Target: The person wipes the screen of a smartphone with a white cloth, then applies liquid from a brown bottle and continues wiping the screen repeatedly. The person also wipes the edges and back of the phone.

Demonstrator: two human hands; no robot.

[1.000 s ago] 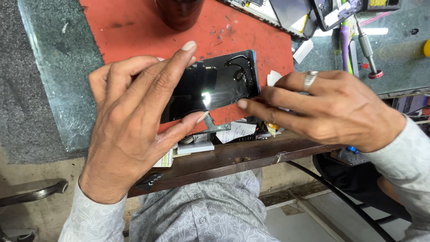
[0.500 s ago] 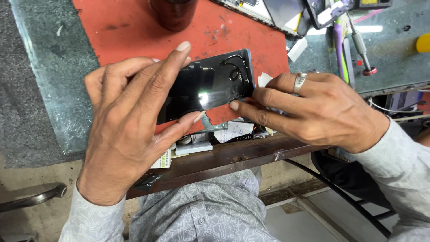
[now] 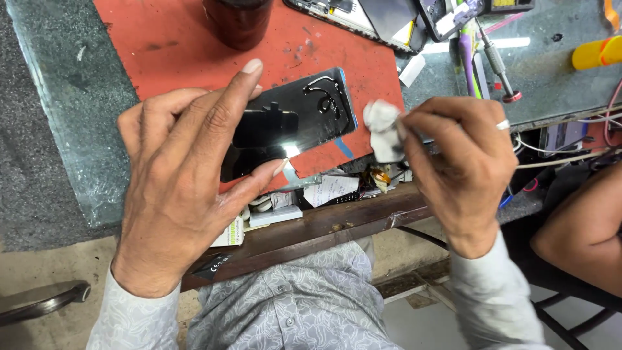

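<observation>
Left hand [image 3: 188, 188] is gripping a black phone [image 3: 288, 123] by its long edges, holding it glossy side up over the red mat [image 3: 175, 45] on the desk [image 3: 71, 97]. Right hand [image 3: 463, 155] is pinching a small white cloth [image 3: 382, 129] just beside the phone's camera end, possibly touching it. Screwdriver [image 3: 495, 65] is lying well behind.

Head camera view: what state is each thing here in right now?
Glossy black phone back panel: held off the mat, tilted, in the left hand.
Small white crumpled cloth: pinched in the right hand, just off the panel's end.
Red work mat: flat, stained.
Dark round jar: upright on the mat.
Opened phone with bare insides: lying flat.
</observation>
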